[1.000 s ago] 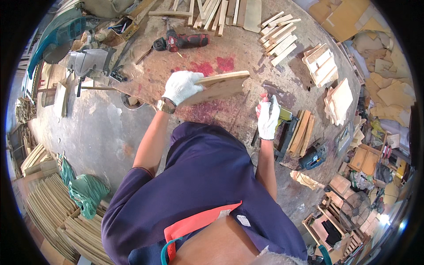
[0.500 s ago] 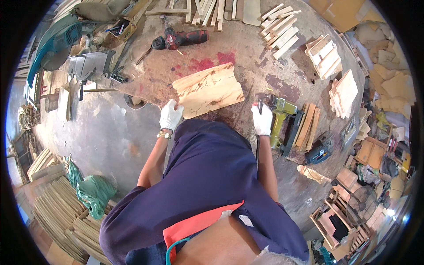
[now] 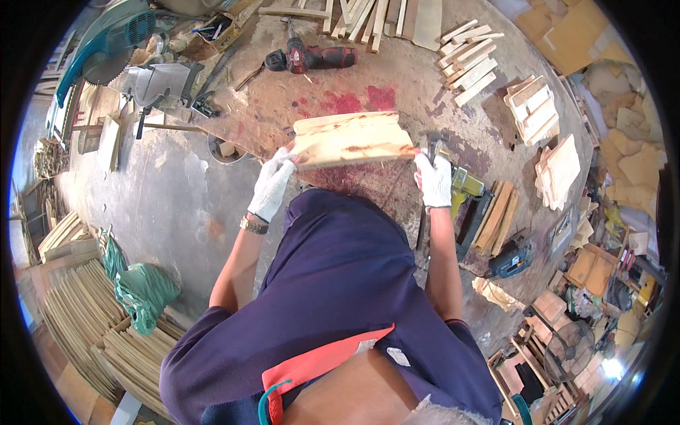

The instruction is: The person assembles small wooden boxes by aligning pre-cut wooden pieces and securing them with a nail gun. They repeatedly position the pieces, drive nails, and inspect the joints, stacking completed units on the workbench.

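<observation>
A pale wooden board (image 3: pixel 354 138) with dark streaks and notched ends is lifted a little off the work surface, its near edge raised toward me. My left hand (image 3: pixel 272 185), in a white glove, grips its left end. At the other end my right hand (image 3: pixel 434 178), gloved the same way, is closed on the board's near right corner. Just beside the right hand lies a yellow-green nail gun (image 3: pixel 466 185), partly covered by that hand. Dark-toned wooden strips (image 3: pixel 497 216) lie right of it.
A red and black cordless drill (image 3: pixel 312 58) lies beyond the board. Loose sticks (image 3: pixel 471 64) and two piles of shaped boards (image 3: pixel 556 170) sit at the far right. A teal circular-blade saw (image 3: pixel 110 64) and a metal clamp (image 3: pixel 159 88) stand at the left. A blue power tool (image 3: pixel 508 263) lies at right.
My right hand has moved from beside the nail gun onto the board's right end. The board has come up off the surface and tilted, with both hands on it.
</observation>
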The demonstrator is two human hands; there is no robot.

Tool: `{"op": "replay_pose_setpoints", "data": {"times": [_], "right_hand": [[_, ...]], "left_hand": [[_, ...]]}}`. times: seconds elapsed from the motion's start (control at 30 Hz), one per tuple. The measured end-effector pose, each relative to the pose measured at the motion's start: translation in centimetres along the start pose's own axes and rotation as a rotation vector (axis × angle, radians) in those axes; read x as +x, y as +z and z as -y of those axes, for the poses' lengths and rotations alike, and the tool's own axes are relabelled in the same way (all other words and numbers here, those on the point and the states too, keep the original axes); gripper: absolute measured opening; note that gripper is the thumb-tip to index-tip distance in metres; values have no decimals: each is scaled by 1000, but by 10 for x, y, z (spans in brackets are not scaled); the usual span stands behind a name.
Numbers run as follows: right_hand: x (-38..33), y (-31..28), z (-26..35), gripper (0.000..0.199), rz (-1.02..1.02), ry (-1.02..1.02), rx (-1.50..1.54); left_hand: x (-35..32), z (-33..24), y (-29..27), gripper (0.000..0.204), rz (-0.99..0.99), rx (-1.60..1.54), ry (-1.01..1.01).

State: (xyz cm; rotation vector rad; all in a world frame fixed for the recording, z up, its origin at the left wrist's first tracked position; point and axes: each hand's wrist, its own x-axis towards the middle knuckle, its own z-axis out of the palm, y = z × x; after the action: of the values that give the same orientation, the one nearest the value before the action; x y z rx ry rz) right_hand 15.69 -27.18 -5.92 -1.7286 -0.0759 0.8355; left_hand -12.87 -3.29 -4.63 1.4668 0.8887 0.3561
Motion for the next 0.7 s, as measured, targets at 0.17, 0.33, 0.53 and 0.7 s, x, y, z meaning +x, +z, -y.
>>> {"op": "replay_pose_setpoints", "data": {"times": [0.17, 0.33, 0.53, 0.7], "right_hand": [[17, 21, 30, 14, -40, -169, -101], [26, 27, 41, 14, 42, -14, 259], [23, 44, 55, 19, 39, -58, 337], [19, 32, 49, 21, -28, -176, 378]], "left_hand": [[25, -40, 29, 55, -67, 103, 3], [30, -62, 47, 72, -248, 836, 235], [67, -60, 98, 71, -154, 1224, 509], [104, -68, 86, 25, -117, 1119, 638]]}}
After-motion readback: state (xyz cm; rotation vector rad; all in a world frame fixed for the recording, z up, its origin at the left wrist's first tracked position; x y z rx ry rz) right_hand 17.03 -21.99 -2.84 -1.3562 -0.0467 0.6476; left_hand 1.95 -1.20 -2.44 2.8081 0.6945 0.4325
